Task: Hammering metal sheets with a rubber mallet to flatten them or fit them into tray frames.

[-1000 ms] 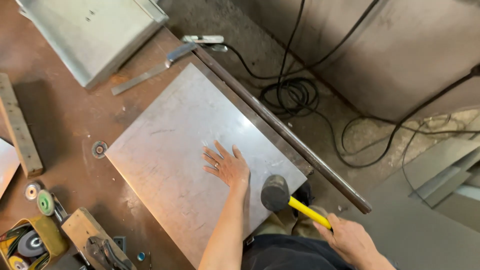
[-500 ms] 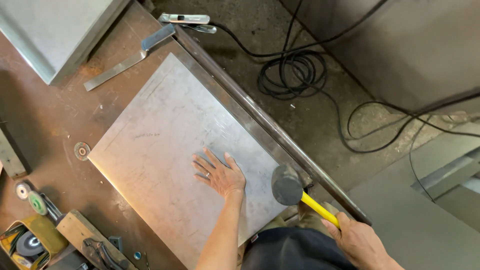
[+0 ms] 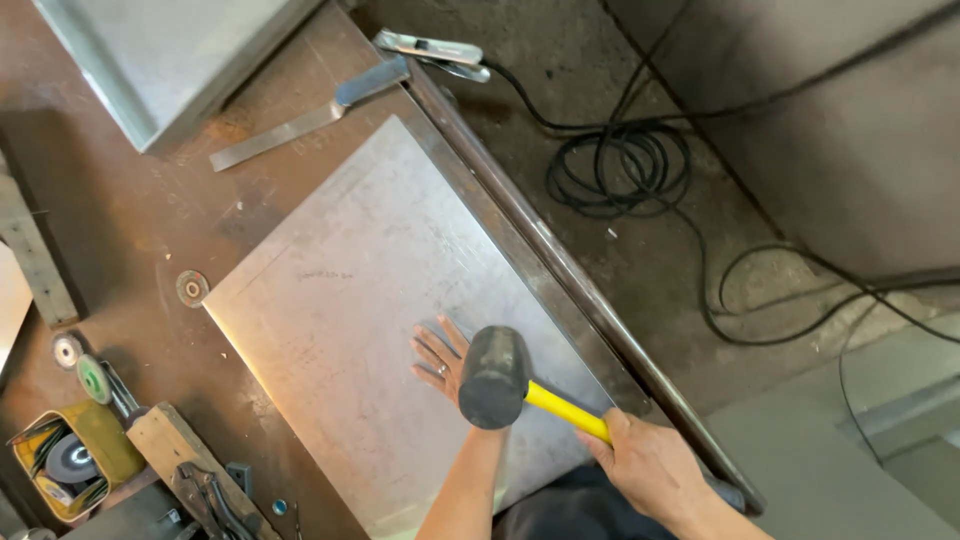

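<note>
Holding a black rubber mallet (image 3: 493, 377) by its yellow handle, the right hand (image 3: 650, 467) is wrapped tight around the grip, and the mallet head hangs in the air over the flat metal sheet (image 3: 370, 300). The left hand (image 3: 443, 352) lies open and flat on the sheet, fingers spread, and the mallet head hides part of it. The two hands are apart, but the mallet head is very close above the flat one. To hit well, I think the flat hand should slide away from the spot under the head, so no finger gets hurt. It should keep pressing down so the sheet does not hop. The sheet lies on a brown, rusty table (image 3: 130, 230), with its far side next to the table's long edge bar (image 3: 560, 260). More things lie on the table: a thin metal strip (image 3: 310, 115), a small round disc (image 3: 192, 288), a block of wood (image 3: 175, 445), pliers (image 3: 205, 495) and a yellow tin (image 3: 75, 460) with grinding discs. Another grey sheet (image 3: 170, 50) sits at the top corner. Past the table, black cables (image 3: 620, 165) lie in loops on the dirty concrete floor (image 3: 640, 270).
</note>
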